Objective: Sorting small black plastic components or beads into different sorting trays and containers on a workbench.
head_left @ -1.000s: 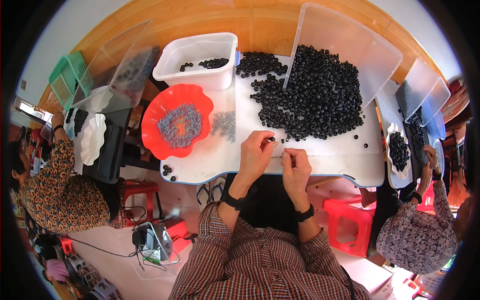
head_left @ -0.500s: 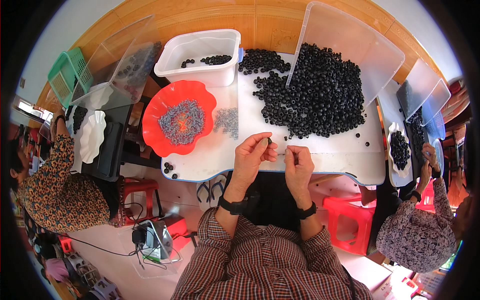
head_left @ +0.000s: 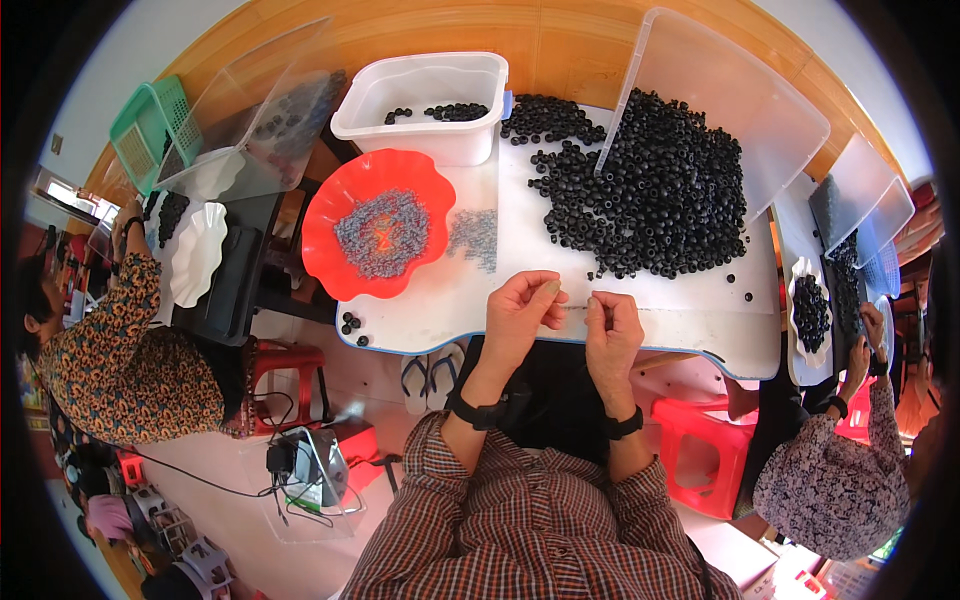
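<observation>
The left hand (head_left: 517,313) and right hand (head_left: 612,330) are pinched at the tabletop's (head_left: 430,322) near edge; whether anything is held cannot be told. Black pieces (head_left: 650,190) are heaped toward the far edge; stray pieces (head_left: 346,328) by the near-left corner could be rolled off by a jolt.

Bare strip of white table (head_left: 665,310) seen open beside right hand (head_left: 612,333); two stray black parts (head_left: 731,279) met there. Forward way blocked by heap of black parts (head_left: 660,190), walled far right by clear bin (head_left: 775,130); room behind perhaps tight, poorly seen. Left hand (head_left: 523,315) separated from red bowl (head_left: 326,225) by gap.
</observation>
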{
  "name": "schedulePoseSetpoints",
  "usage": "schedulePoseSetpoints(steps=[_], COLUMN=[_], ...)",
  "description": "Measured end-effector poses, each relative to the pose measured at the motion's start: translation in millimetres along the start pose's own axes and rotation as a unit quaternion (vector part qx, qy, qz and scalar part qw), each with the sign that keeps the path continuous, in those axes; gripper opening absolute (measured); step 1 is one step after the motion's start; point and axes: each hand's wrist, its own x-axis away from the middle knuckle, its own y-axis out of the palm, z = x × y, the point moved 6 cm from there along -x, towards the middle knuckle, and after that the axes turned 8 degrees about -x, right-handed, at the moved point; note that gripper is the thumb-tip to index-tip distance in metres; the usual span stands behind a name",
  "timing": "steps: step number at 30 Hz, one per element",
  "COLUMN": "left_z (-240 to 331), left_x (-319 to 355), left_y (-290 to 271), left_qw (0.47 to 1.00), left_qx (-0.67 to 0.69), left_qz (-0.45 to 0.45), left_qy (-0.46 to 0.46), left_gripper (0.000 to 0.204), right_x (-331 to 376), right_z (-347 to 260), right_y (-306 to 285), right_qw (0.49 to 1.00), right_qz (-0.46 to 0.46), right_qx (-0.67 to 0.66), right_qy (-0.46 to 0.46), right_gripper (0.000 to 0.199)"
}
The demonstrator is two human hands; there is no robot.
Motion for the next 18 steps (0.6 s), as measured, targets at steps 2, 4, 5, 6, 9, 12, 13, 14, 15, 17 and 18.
schedulePoseSetpoints(steps=[2,4,5,6,9,12,13,14,15,17,18], left_z=[7.0,14.7,25.1,33.5,31.5,31.3,32.1,36.3,39.8,43.7,47.8], left_x=[0.0,-1.0,-0.4,2.7,-0.6,-4.3,-3.5,-0.4,2.2,4.5,7.2], left_y=[-3.0,-5.1,-2.6,2.6,9.3,7.6,6.6,3.4,-0.8,-17.7,-27.6], left_qw=[0.985,0.941,0.886,0.813,0.777,0.765,0.765,0.768,0.77,0.758,0.745], left_qx=[-0.149,-0.293,-0.393,-0.486,-0.571,-0.596,-0.595,-0.583,-0.57,-0.568,-0.565], left_qz=[0.061,0.119,0.147,0.172,0.156,0.156,0.156,0.178,0.2,0.23,0.261], left_qy=[0.061,0.118,0.196,0.27,0.216,0.189,0.188,0.196,0.205,0.223,0.242], left_gripper=[0.019,0.018,0.018,0.018,0.019,0.022,0.022,0.018,0.015,0.011,0.009], right_x=[0.1,-0.1,-0.1,0.3,1.3,-0.4,-0.7,-0.7,-0.5,0.5,0.4], right_z=[0.0,-1.4,-1.9,-1.3,1.9,-1.6,-3.1,-4.2,-3.5,-1.9,-2.2], right_y=[1.5,1.0,0.9,1.5,1.3,2.1,2.6,2.9,3.1,3.4,3.0], right_qw=[1.0,1.0,1.0,1.0,1.0,1.0,1.0,1.0,1.0,1.0,1.0], right_qz=[-0.003,-0.005,-0.005,-0.007,0.001,-0.004,-0.006,-0.008,-0.008,-0.004,-0.003], right_qx=[0.005,0.01,0.015,0.015,-0.003,0.003,0.013,0.021,0.021,0.001,0.001], right_qy=[-0.006,-0.002,0.002,0.002,0.017,0.015,0.008,0.001,0.001,0.003,0.005], right_gripper=[0.005,0.005,0.005,0.005,0.005,0.005,0.005,0.005,0.005,0.005,0.005])
